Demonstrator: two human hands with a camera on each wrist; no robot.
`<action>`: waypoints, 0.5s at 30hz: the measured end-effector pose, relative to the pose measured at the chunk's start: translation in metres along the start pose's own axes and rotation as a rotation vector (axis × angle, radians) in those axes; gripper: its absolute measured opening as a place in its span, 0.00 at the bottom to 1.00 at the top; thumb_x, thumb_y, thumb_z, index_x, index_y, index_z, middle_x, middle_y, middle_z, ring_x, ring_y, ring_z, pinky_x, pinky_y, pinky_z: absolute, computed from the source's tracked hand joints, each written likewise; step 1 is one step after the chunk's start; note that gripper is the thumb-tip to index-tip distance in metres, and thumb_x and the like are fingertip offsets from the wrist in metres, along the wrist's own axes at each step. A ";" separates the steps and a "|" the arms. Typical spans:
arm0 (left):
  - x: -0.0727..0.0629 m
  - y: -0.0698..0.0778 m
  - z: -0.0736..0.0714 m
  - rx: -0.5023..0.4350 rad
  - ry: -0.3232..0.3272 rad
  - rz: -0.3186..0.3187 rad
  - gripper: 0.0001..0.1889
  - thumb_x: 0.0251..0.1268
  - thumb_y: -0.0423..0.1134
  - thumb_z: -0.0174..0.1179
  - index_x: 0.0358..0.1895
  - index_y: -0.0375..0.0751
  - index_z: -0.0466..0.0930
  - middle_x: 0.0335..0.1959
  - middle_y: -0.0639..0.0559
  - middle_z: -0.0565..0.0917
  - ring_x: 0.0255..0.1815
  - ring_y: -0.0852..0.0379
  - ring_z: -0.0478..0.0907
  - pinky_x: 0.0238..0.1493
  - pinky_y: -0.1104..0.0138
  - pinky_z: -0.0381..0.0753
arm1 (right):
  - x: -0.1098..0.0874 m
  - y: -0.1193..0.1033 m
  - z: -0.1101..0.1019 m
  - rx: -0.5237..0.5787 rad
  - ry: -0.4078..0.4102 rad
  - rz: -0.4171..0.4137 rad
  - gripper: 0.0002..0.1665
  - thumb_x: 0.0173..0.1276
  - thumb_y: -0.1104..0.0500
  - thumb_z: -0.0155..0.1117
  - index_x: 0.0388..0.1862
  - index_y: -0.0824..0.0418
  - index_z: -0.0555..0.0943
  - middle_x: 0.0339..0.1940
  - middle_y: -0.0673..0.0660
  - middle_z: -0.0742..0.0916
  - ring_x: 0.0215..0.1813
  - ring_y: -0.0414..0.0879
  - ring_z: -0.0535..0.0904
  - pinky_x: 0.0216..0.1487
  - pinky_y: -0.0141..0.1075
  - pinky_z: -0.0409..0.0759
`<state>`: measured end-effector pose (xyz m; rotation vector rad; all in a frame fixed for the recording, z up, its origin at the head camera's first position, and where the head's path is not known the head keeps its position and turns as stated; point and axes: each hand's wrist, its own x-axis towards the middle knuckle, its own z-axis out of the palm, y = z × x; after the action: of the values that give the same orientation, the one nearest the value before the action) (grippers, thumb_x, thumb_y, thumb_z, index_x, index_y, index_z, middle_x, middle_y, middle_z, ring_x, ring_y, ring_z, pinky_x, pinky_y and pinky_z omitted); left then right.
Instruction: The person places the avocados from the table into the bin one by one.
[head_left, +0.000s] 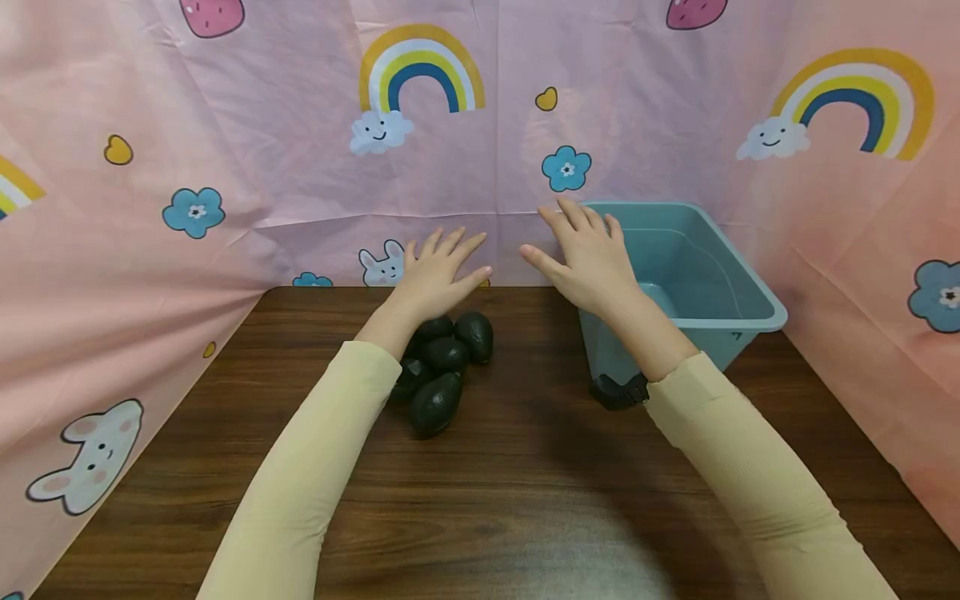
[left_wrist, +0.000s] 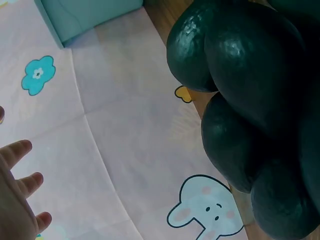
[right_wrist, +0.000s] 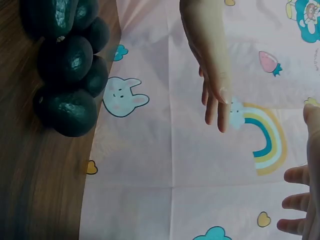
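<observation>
My left hand [head_left: 437, 279] hovers over the pile of avocados with its fingers spread, holding nothing. Several dark green avocados [head_left: 437, 404] lie heaped on the table beneath it, partly hidden by that forearm. In the left wrist view the avocados [left_wrist: 250, 65] loom large, apart from the fingers. My right hand [head_left: 592, 262] is raised in front of the left side of a blue-green plastic bin [head_left: 738, 250], its fingers spread and nothing in them. From the right wrist view, the left hand [right_wrist: 210, 65] hangs in the air beyond the avocados [right_wrist: 65, 60].
The bin stands at the back right of the dark wood table [head_left: 480, 517]. A pink cloth [head_left: 300, 108] with rainbows and rabbits hangs behind and along both sides. A black wrist strap [head_left: 618, 392] shows under the right wrist.
</observation>
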<state>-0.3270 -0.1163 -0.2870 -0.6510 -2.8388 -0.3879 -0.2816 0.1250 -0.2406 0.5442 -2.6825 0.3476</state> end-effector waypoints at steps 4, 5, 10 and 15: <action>-0.006 0.001 -0.001 -0.014 0.020 0.024 0.35 0.68 0.69 0.37 0.76 0.65 0.48 0.77 0.51 0.48 0.76 0.45 0.35 0.66 0.41 0.29 | -0.012 0.003 -0.004 0.029 0.047 -0.024 0.45 0.70 0.30 0.43 0.76 0.55 0.59 0.77 0.57 0.58 0.75 0.55 0.50 0.71 0.55 0.40; -0.007 0.001 -0.001 -0.017 0.026 0.031 0.35 0.68 0.69 0.38 0.76 0.65 0.49 0.77 0.51 0.49 0.76 0.45 0.36 0.66 0.40 0.30 | -0.015 0.004 -0.005 0.035 0.061 -0.031 0.44 0.70 0.30 0.44 0.75 0.56 0.60 0.76 0.57 0.58 0.75 0.54 0.51 0.71 0.54 0.41; -0.017 0.001 -0.004 -0.026 0.045 0.073 0.35 0.69 0.68 0.40 0.76 0.64 0.49 0.77 0.52 0.49 0.76 0.46 0.38 0.67 0.40 0.31 | -0.028 0.009 -0.012 0.062 0.114 -0.058 0.42 0.72 0.33 0.46 0.74 0.59 0.62 0.75 0.58 0.61 0.74 0.55 0.53 0.72 0.50 0.42; -0.029 -0.004 -0.005 -0.055 0.057 0.095 0.34 0.69 0.68 0.39 0.76 0.67 0.47 0.77 0.54 0.49 0.76 0.47 0.38 0.67 0.40 0.31 | -0.042 0.016 -0.015 0.062 0.156 -0.067 0.40 0.72 0.35 0.47 0.73 0.60 0.64 0.74 0.58 0.64 0.74 0.54 0.55 0.72 0.49 0.41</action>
<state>-0.3023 -0.1326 -0.2901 -0.7688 -2.7400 -0.4622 -0.2473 0.1574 -0.2472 0.5979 -2.5051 0.4367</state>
